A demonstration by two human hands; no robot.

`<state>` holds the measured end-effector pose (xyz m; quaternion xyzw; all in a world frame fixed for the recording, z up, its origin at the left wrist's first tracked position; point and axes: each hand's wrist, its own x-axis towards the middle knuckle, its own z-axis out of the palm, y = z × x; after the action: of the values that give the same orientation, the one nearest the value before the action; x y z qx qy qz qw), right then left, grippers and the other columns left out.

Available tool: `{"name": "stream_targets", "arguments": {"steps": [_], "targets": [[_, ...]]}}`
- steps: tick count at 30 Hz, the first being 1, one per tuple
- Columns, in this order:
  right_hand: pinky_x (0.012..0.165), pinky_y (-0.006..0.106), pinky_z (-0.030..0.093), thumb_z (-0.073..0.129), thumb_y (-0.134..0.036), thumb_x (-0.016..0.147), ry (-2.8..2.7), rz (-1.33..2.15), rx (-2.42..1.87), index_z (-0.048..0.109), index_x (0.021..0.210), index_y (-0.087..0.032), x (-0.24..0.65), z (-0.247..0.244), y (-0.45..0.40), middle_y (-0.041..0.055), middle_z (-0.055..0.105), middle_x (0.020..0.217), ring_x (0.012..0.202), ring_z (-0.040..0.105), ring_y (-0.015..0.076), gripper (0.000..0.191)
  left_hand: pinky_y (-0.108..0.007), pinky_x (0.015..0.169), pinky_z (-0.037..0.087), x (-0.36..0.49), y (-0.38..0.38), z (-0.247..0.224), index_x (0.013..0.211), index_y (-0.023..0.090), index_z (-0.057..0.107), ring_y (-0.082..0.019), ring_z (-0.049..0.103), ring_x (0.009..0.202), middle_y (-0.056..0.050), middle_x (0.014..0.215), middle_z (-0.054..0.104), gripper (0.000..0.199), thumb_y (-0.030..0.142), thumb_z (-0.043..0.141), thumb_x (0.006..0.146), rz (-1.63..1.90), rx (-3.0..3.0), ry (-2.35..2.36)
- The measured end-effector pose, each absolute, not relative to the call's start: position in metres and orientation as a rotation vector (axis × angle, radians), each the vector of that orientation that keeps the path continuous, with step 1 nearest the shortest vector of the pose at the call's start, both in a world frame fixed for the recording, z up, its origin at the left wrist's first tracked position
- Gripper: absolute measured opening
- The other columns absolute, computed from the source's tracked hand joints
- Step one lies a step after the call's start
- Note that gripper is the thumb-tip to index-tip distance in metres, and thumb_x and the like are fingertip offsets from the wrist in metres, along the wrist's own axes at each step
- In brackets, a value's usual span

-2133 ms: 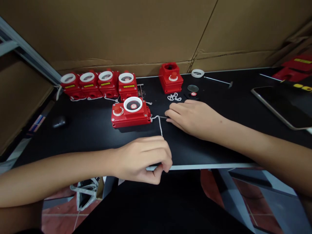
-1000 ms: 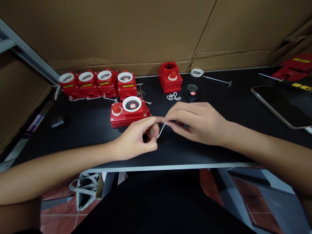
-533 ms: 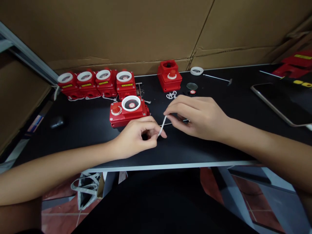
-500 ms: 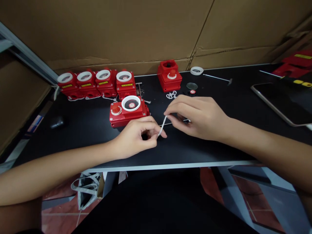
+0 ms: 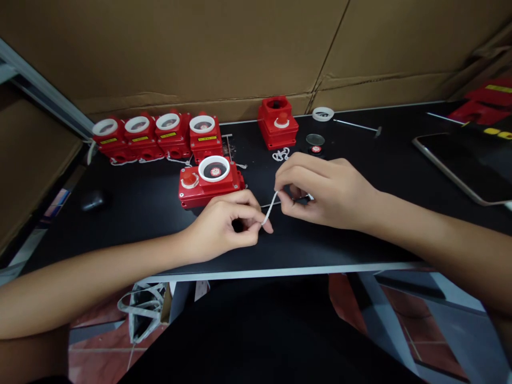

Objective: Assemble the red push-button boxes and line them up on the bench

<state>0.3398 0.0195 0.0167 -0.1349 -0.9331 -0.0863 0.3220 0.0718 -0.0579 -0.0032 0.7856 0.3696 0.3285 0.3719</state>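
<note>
A short white cord (image 5: 270, 207) is stretched at a slant between my two hands, above the black tabletop. My left hand (image 5: 236, 221) pinches its lower end between thumb and fingers. The upper end is in the fingertips of my right hand (image 5: 320, 186). Just behind my left hand lies a red box (image 5: 212, 191) with a white ring around a dark window and a red knob. Beyond my right hand sits a small heap of white cord (image 5: 280, 154). A thin metal rod on the table is partly hidden behind my hands.
Several red boxes with white rings (image 5: 168, 121) line the back left. Another red box (image 5: 278, 125) has an open round hole. Nearby are a loose white ring (image 5: 322, 114), a glass disc (image 5: 315, 140) and a T-handled tool (image 5: 356, 126). A phone (image 5: 464, 165) lies right, a black mouse (image 5: 93, 200) left.
My right hand has shifted slightly right, with its end of the cord. My left hand has barely moved and keeps its pinch. The view has tilted a little.
</note>
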Motion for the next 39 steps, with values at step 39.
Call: {"name": "stream_targets", "arguments": {"steps": [39], "targets": [[0.074,0.019,0.059,0.078,-0.007,0.100,-2.355,0.535,-0.216,0.063,0.095,-0.020,0.328,0.009,0.006,0.0016,0.079,0.100,0.085,0.074,0.0079,0.020,-0.022,0.074,0.063,0.074,-0.059,0.002,0.100,0.022,0.095,-0.014,0.079,0.077,-0.002,0.088,0.088,0.011,0.019,0.086,0.106,0.948,1.904,0.929]]}}
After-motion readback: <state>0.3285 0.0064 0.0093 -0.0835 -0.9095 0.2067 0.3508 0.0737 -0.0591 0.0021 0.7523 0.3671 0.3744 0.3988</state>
